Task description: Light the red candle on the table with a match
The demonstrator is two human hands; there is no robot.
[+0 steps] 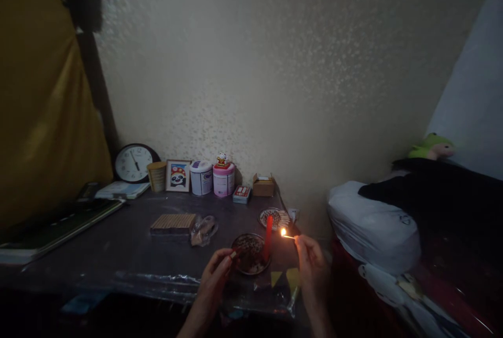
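Note:
In my right hand (312,264), thumb and fingers pinch a match (290,237), whose left end burns with a small bright flame. A red candle (269,237) stands upright just left of the flame, apart from it; no flame shows on its top. The candle is at the right side of a round dark dish with a patterned inside (248,254). At the dish's left rim, my left hand (219,269) is closed on a small pale piece (233,255), mostly hidden by the fingers. Behind the candle lies a plate (264,217) bearing several matchsticks (283,218).
A striped block (173,224) and a plastic-wrapped item (203,230) lie left of the dish. Along the wall stand a clock (134,164), picture frame (178,175), two tubs and a cardboard box (263,186). Yellow pieces (293,277) lie near the table's front right edge.

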